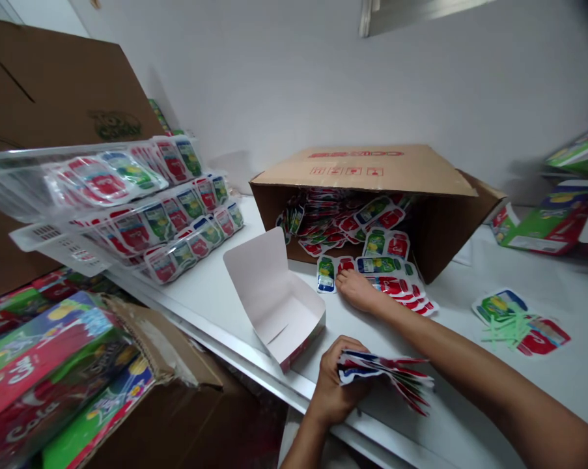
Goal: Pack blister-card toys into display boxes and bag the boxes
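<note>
My left hand (336, 384) is closed around a bundle of red, blue and white sachets (389, 371), held on edge over the table's front. Farther in, my right hand (356, 290) grips a can-shaped sachet (345, 264), its fingers curled at the sachet's lower end. Printed sachets (382, 264) in green and red lie beside and under that hand, at the mouth of a tipped cardboard box (362, 172). More sachets (325, 221) are piled inside it. A small white-lined carton (294, 306) stands with its lid up, left of my hands.
Clear plastic trays of sachets (167, 221) are stacked at the left. Below them, a large carton (171, 352) holds printed boxes (44, 378). Pale green sticks (508, 331) lie on sachets at the right, with printed boxes (547, 218) behind. A wall backs the white table (196, 293).
</note>
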Demonstrator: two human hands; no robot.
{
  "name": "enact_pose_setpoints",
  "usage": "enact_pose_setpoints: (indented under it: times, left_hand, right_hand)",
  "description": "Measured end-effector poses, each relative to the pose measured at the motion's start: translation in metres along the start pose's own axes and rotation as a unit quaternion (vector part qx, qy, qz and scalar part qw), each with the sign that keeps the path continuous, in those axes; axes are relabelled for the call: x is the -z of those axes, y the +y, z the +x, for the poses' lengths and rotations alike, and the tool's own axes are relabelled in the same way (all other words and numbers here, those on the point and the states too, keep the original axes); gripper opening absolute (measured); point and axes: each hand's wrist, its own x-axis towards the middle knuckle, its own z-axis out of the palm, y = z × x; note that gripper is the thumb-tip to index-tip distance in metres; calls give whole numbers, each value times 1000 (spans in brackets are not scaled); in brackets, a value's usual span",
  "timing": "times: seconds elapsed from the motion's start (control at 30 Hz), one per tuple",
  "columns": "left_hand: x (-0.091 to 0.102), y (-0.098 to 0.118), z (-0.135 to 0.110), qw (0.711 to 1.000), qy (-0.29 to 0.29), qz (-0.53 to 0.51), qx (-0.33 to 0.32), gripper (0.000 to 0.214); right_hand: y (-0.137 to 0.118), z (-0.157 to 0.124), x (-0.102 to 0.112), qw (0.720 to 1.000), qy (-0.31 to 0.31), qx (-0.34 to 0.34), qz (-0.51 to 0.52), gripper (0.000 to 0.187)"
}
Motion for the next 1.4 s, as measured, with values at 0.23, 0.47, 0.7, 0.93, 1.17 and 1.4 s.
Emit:
enact_pose_setpoints:
  times: [0.23,0.47,0.7,0.93,1.17,1.4]
  left_hand:
    - [-2,1,-3,1000,-1,-16,-10,26]
    - [-2,0,-5,1000,3,-16,-13,25]
    - [-1,2,-5,1000,6,-20,-12,26]
    - [-2,5,-4,1000,6,-13,-10,30]
    - [-1,-4,-4,992,72,85,-54,30]
    - [-3,-8,-8,999,23,9,-27,57]
  right_hand:
    - [-12,-26,15,992,22,-122,4,26]
    - [-9,-21,20,941,8,-335,48,48]
    - [0,-18,23,919,-14,-379,112,38]
    - [3,-27,22,883,44,-396,250,52]
    - [-12,-109,27,836,124,-216,489,39]
    - [-22,-185,24,786,18,-22,617,47]
